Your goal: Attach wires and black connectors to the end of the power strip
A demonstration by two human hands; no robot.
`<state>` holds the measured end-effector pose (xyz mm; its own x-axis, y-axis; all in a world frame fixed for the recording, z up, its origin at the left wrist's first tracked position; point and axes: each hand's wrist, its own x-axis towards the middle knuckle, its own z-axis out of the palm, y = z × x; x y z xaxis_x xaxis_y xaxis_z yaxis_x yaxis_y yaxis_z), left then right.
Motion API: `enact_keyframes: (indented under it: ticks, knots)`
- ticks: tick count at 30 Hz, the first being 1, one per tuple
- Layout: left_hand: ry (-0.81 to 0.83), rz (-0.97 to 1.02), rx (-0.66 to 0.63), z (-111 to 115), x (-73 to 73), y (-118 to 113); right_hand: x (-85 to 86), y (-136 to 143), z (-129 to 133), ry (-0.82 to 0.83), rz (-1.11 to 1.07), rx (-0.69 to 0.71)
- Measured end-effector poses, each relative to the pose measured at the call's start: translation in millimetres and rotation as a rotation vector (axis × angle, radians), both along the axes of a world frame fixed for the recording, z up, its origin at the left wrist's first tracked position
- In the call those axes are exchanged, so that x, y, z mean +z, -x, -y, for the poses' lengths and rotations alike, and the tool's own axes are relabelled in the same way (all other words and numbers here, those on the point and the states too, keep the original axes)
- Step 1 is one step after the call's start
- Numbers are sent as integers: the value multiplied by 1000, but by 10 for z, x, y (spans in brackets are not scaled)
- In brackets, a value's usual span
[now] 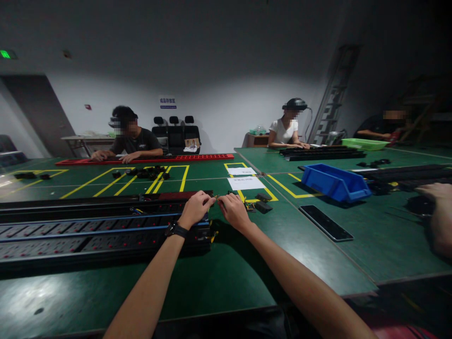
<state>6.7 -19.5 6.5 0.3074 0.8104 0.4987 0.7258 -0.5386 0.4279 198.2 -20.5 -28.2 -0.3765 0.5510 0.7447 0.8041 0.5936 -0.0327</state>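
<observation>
My left hand (197, 207), with a dark watch on its wrist, is closed in a pinch at the right end of the long black power strips (134, 234). My right hand (233, 209) is pinched just right of it, and the fingertips of both nearly meet. A tiny yellowish bit shows between them, too small to name. The strips lie side by side, with rows of sockets, red dots and blue edges. Yellow wires (213, 235) stick out of the nearest end. Beyond my right hand sit small black blocks (263, 206) with wires.
A blue bin (334, 183) and a phone (325, 223) lie to the right. Paper sheets (246, 182) lie on the green table (226, 268) ahead. A co-worker's hand (439, 197) is at the right edge. Opposite, people work at a red strip (144, 160) and black strips (322, 153).
</observation>
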Motion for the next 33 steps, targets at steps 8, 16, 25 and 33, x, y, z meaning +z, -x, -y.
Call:
enact_keyframes:
  ticks: [8, 16, 25, 33]
  knots:
    - [24, -8, -55, -46, -43, 20, -14, 0, -10, -8, -4, 22]
    - [25, 70, -96, -71, -72, 10, 9, 6, 13, -30, -10, 8]
    - [71, 105, -136, -73, -52, -23, -6, -5, -5, -63, -24, -12]
    - [8, 104, -102, -77, -65, -7, -2, -15, -6, -33, -16, -34]
